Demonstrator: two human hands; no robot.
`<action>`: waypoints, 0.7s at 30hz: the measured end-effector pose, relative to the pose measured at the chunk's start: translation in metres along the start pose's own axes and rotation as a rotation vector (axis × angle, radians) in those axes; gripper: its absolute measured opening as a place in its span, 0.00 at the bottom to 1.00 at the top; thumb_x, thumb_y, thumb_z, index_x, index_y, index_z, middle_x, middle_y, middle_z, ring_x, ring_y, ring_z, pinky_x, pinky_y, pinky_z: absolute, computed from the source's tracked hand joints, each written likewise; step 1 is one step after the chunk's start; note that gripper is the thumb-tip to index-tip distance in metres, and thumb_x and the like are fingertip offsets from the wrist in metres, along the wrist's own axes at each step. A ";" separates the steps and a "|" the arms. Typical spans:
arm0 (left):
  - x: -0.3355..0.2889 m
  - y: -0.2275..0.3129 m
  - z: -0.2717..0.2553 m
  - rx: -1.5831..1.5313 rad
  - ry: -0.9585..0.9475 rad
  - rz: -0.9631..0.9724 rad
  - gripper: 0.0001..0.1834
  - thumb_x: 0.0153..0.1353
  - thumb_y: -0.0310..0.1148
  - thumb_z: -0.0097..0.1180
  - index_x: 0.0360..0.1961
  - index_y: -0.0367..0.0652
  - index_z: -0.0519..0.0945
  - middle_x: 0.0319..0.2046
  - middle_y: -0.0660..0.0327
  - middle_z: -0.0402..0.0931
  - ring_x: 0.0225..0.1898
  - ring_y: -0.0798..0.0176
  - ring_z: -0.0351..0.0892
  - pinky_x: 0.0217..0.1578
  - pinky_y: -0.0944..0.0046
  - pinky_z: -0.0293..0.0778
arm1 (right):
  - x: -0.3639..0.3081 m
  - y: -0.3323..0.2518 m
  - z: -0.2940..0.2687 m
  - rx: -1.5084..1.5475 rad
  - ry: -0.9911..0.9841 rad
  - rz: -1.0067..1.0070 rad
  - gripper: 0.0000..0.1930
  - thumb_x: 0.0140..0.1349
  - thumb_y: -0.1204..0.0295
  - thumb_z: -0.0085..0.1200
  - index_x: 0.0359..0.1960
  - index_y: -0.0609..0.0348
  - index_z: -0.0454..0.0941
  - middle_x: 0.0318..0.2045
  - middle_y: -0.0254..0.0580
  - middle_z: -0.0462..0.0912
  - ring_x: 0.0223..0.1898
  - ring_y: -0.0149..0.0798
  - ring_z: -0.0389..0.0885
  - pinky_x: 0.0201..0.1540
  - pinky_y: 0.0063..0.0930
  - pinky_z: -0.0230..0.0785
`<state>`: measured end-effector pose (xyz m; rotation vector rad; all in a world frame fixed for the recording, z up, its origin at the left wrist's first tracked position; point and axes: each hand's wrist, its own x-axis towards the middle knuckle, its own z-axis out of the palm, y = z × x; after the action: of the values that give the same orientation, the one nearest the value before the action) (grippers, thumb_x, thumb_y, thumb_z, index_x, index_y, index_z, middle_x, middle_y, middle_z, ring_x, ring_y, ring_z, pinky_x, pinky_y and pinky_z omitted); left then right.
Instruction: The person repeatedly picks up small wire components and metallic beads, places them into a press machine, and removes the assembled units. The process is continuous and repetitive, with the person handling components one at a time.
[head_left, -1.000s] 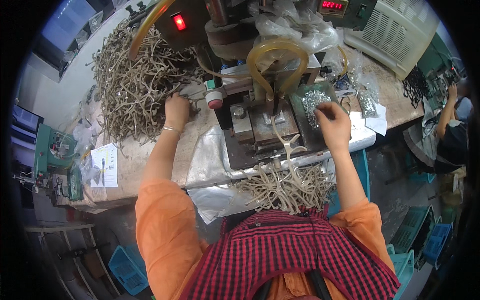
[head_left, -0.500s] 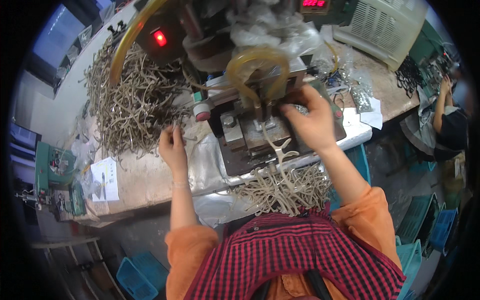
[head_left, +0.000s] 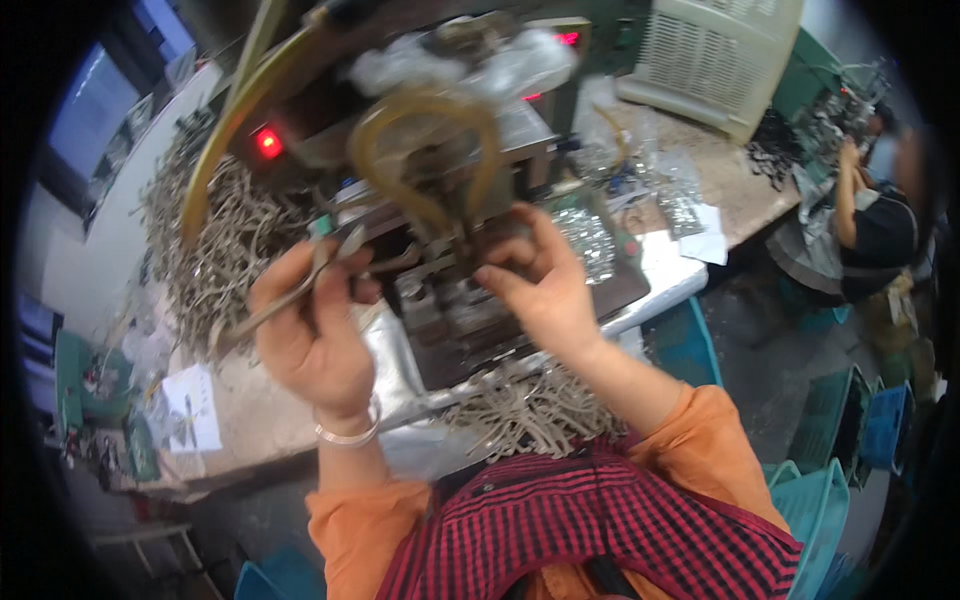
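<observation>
My left hand (head_left: 322,335) is raised just left of the press machine (head_left: 440,285). Its fingers are closed on a curved metal hook (head_left: 272,308), whose thin end sticks out to the lower left. My right hand (head_left: 550,295) reaches in at the machine's right side, with thumb and forefinger drawn close together beside the working head. Whatever those fingertips grip is too small and blurred to make out. A yellow hose (head_left: 362,135) loops over the head. Similar metal hooks (head_left: 535,408) lie piled along the table edge, between the machine and my checked apron.
A larger heap of metal hooks (head_left: 235,240) covers the table at the left. Clear bags of small parts (head_left: 582,240) lie right of the machine. Blue crates (head_left: 812,520) stand on the floor. Another person (head_left: 880,225) works at the far right.
My left hand has come up from the heap's edge and now holds a metal hook. The branched piece in the machine no longer shows there. My right hand has drawn its fingers closer together.
</observation>
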<state>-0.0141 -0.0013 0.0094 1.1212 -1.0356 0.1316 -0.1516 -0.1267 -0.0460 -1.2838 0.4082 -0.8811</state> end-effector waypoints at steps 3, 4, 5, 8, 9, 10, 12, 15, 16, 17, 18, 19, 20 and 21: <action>-0.034 -0.012 -0.018 -0.006 0.043 -0.096 0.10 0.71 0.24 0.49 0.50 0.33 0.73 0.43 0.50 0.79 0.29 0.64 0.80 0.22 0.71 0.76 | -0.019 -0.016 -0.004 -0.371 0.033 -0.176 0.27 0.57 0.80 0.59 0.61 0.64 0.71 0.52 0.50 0.79 0.59 0.45 0.77 0.62 0.37 0.71; -0.037 0.010 -0.009 -0.281 -0.140 -0.274 0.12 0.72 0.29 0.48 0.51 0.32 0.74 0.38 0.52 0.78 0.25 0.66 0.77 0.21 0.71 0.75 | -0.019 -0.018 -0.016 -0.417 -0.017 -0.270 0.20 0.56 0.78 0.59 0.52 0.64 0.78 0.54 0.53 0.79 0.59 0.49 0.78 0.63 0.39 0.69; -0.040 0.033 -0.001 -0.512 -0.275 -0.494 0.16 0.72 0.33 0.47 0.51 0.31 0.74 0.32 0.54 0.78 0.21 0.68 0.74 0.20 0.72 0.73 | -0.018 -0.014 -0.023 -0.433 -0.052 -0.263 0.18 0.56 0.77 0.59 0.51 0.63 0.79 0.52 0.52 0.80 0.57 0.50 0.78 0.62 0.40 0.69; -0.059 0.033 0.021 -0.580 -0.413 -1.277 0.12 0.68 0.27 0.54 0.50 0.38 0.80 0.26 0.65 0.77 0.18 0.75 0.68 0.16 0.77 0.60 | -0.020 0.011 -0.076 -0.782 0.084 -0.279 0.15 0.57 0.76 0.59 0.47 0.60 0.80 0.48 0.49 0.82 0.53 0.51 0.79 0.58 0.41 0.71; -0.065 0.020 0.028 -0.640 -0.300 -1.372 0.13 0.71 0.31 0.49 0.51 0.34 0.76 0.21 0.63 0.76 0.12 0.73 0.65 0.10 0.75 0.59 | -0.022 0.023 -0.090 -0.916 0.153 -0.289 0.14 0.57 0.75 0.59 0.46 0.59 0.81 0.46 0.48 0.83 0.52 0.52 0.79 0.56 0.42 0.71; -0.065 0.015 0.041 -0.684 -0.171 -1.474 0.17 0.74 0.35 0.44 0.52 0.30 0.72 0.16 0.61 0.74 0.06 0.72 0.63 0.04 0.73 0.58 | -0.028 0.032 -0.103 -0.952 0.223 -0.312 0.13 0.56 0.73 0.60 0.44 0.58 0.82 0.41 0.47 0.84 0.48 0.54 0.78 0.53 0.45 0.71; -0.067 0.011 0.050 -0.727 -0.116 -1.523 0.18 0.74 0.33 0.43 0.55 0.28 0.73 0.17 0.63 0.75 0.07 0.73 0.64 0.04 0.75 0.59 | -0.044 0.033 -0.124 -0.960 0.253 -0.284 0.12 0.56 0.74 0.60 0.42 0.58 0.82 0.40 0.47 0.84 0.47 0.53 0.79 0.52 0.44 0.71; -0.072 -0.002 0.045 -0.823 -0.146 -1.502 0.18 0.74 0.33 0.42 0.54 0.29 0.74 0.16 0.64 0.73 0.08 0.73 0.64 0.04 0.75 0.59 | -0.054 0.033 -0.136 -1.031 0.297 -0.259 0.11 0.56 0.74 0.60 0.41 0.58 0.83 0.40 0.47 0.84 0.47 0.53 0.79 0.52 0.44 0.71; -0.072 -0.002 0.045 -0.814 -0.144 -1.504 0.18 0.74 0.33 0.42 0.54 0.29 0.74 0.16 0.65 0.73 0.08 0.74 0.63 0.04 0.75 0.59 | -0.055 0.033 -0.136 -1.034 0.303 -0.249 0.11 0.56 0.74 0.60 0.41 0.58 0.83 0.40 0.47 0.84 0.47 0.53 0.79 0.52 0.44 0.71; -0.072 -0.002 0.046 -0.806 -0.141 -1.505 0.18 0.74 0.34 0.43 0.54 0.29 0.74 0.16 0.65 0.72 0.08 0.74 0.63 0.04 0.75 0.59 | -0.056 0.033 -0.137 -1.038 0.308 -0.239 0.11 0.55 0.74 0.60 0.41 0.58 0.83 0.39 0.47 0.84 0.47 0.53 0.79 0.52 0.44 0.71; -0.072 -0.001 0.045 -0.793 -0.135 -1.506 0.18 0.74 0.34 0.43 0.54 0.29 0.75 0.16 0.65 0.72 0.08 0.74 0.63 0.04 0.75 0.59 | -0.056 0.034 -0.136 -1.038 0.311 -0.228 0.10 0.55 0.74 0.60 0.40 0.58 0.83 0.39 0.47 0.84 0.47 0.52 0.79 0.52 0.44 0.71; -0.072 -0.001 0.045 -0.798 -0.136 -1.508 0.18 0.74 0.34 0.43 0.54 0.29 0.75 0.16 0.65 0.71 0.08 0.74 0.63 0.04 0.76 0.59 | -0.056 0.035 -0.134 -1.030 0.302 -0.239 0.10 0.55 0.74 0.60 0.40 0.58 0.83 0.39 0.47 0.84 0.47 0.52 0.79 0.52 0.44 0.71; -0.072 -0.001 0.045 -0.803 -0.137 -1.510 0.18 0.74 0.34 0.43 0.54 0.30 0.75 0.16 0.66 0.71 0.08 0.74 0.62 0.04 0.76 0.59 | -0.055 0.037 -0.132 -1.021 0.294 -0.251 0.11 0.55 0.74 0.60 0.40 0.59 0.83 0.39 0.47 0.84 0.46 0.52 0.79 0.52 0.44 0.71; -0.072 0.000 0.044 -0.806 -0.138 -1.511 0.18 0.74 0.34 0.43 0.54 0.30 0.75 0.17 0.66 0.71 0.08 0.74 0.62 0.04 0.76 0.59 | -0.053 0.038 -0.130 -1.011 0.285 -0.262 0.11 0.55 0.75 0.60 0.40 0.59 0.83 0.38 0.47 0.84 0.46 0.52 0.79 0.52 0.44 0.71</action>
<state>-0.0810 -0.0084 -0.0417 0.8838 -0.0755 -1.4434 -0.2640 -0.1703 -0.1277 -2.1736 1.0071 -1.1325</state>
